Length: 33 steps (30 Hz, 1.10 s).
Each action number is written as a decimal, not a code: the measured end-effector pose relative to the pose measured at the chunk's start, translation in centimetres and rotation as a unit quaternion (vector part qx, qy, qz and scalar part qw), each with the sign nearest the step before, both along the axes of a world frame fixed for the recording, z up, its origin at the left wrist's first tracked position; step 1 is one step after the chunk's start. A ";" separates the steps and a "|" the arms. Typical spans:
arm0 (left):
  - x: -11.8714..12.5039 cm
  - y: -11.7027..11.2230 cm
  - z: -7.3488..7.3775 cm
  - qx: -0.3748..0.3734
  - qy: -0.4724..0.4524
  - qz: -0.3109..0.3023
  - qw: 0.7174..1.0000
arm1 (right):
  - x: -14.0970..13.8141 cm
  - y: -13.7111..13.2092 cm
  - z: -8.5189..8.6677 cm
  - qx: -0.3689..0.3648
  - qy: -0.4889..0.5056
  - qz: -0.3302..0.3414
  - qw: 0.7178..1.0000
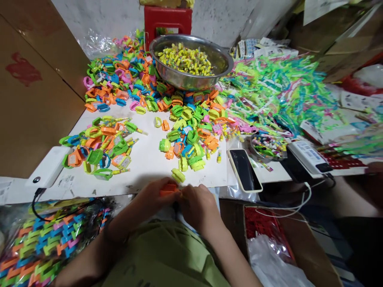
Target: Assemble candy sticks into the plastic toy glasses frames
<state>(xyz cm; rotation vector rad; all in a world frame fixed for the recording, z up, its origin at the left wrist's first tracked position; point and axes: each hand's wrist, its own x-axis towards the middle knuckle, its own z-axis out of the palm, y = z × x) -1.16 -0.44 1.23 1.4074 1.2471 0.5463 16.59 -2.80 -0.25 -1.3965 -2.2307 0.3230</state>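
Note:
At the table's front edge, my left hand point(154, 196) is closed round an orange plastic toy watch point(168, 190). My right hand point(199, 205) meets it from the right, fingers pinched together; what they grip is hidden. Just beyond my fingers lies a yellow-green toy watch point(178, 175). Behind it spreads a loose heap of watch-like bands point(191, 137) in green, orange and blue. To the left is another pile of toy watches point(97, 147), with small yellow tubes sticking out of several of them.
A steel bowl point(167, 73) of yellow tubes stands at the back before a red stool point(167, 18). A phone point(245, 170), a small tub point(266, 147) and green wrapped strips point(278, 83) lie right. A cardboard box point(38, 91) and white power bank point(49, 167) flank the left.

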 end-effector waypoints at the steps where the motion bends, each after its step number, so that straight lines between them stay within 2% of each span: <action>1: -0.1 0.1 0.1 -0.008 0.013 -0.029 0.999 | -0.1 0.0 -0.2 -0.018 -0.004 0.012 1.000; 3: -0.8 0.4 0.2 -0.008 0.045 -0.064 0.997 | 0.0 0.4 -0.5 -0.051 -0.010 0.032 0.998; 4: -1.4 0.6 0.3 0.003 0.069 -0.059 0.996 | 0.3 0.8 -0.6 -0.059 -0.011 0.036 0.998; 6: -3.4 1.3 0.3 0.056 0.136 -0.013 0.989 | 1.7 2.4 -0.9 -0.049 -0.017 0.011 0.999; 8: -6.3 2.2 0.3 0.121 0.222 0.069 0.965 | 3.9 4.4 -1.6 -0.017 -0.038 -0.079 0.996; 10: -9.5 3.5 0.6 0.175 0.314 0.161 0.919 | 6.4 6.4 -2.6 0.010 -0.079 -0.202 0.976; 11: -11.0 4.1 0.7 0.203 0.363 0.201 0.887 | 7.4 7.1 -3.2 0.010 -0.097 -0.237 0.967; 13: -13.0 5.2 1.1 0.262 0.441 0.251 0.821 | 8.7 8.1 -4.4 -0.002 -0.120 -0.264 0.957; 14: -13.3 5.5 1.2 0.291 0.461 0.257 0.798 | 9.0 8.3 -4.8 -0.008 -0.128 -0.264 0.956; 15: -13.1 5.7 1.2 0.317 0.462 0.252 0.789 | 9.0 8.3 -5.2 -0.011 -0.132 -0.263 0.956; 16: -12.4 5.7 1.0 0.335 0.448 0.235 0.795 | 9.0 8.2 -5.4 -0.012 -0.132 -0.262 0.956; 18: -9.5 5.3 0.0 0.358 0.381 0.165 0.836 | 8.6 7.7 -5.6 -0.007 -0.108 -0.267 0.958; 19: -7.6 5.0 -0.7 0.356 0.342 0.116 0.862 | 8.4 7.4 -5.5 -0.004 -0.076 -0.265 0.961; 21: -3.7 4.4 -2.7 0.361 0.267 0.012 0.894 | 8.0 6.6 -5.3 0.002 0.024 -0.252 0.968; 22: -1.9 4.2 -3.8 0.351 0.245 -0.014 0.903 | 7.8 6.1 -5.1 0.002 0.080 -0.236 0.968; 24: 0.8 3.9 -5.6 0.331 0.222 -0.021 0.917 | 7.2 5.0 -4.7 0.000 0.172 -0.198 0.965; 26: 2.1 3.7 -6.8 0.315 0.199 -0.006 0.928 | 6.3 3.7 -4.1 -0.010 0.241 -0.165 0.956; 29: 2.4 3.5 -6.7 0.276 0.101 0.002 0.956 | 4.7 1.9 -3.3 -0.059 0.315 -0.115 0.940; 31: 2.0 3.2 -5.8 0.211 -0.011 -0.001 0.977 | 3.7 0.9 -2.9 -0.090 0.310 -0.067 0.944; 33: 1.8 2.7 -4.5 0.128 -0.120 0.021 0.984 | 2.7 0.1 -2.8 -0.098 0.274 -0.012 0.957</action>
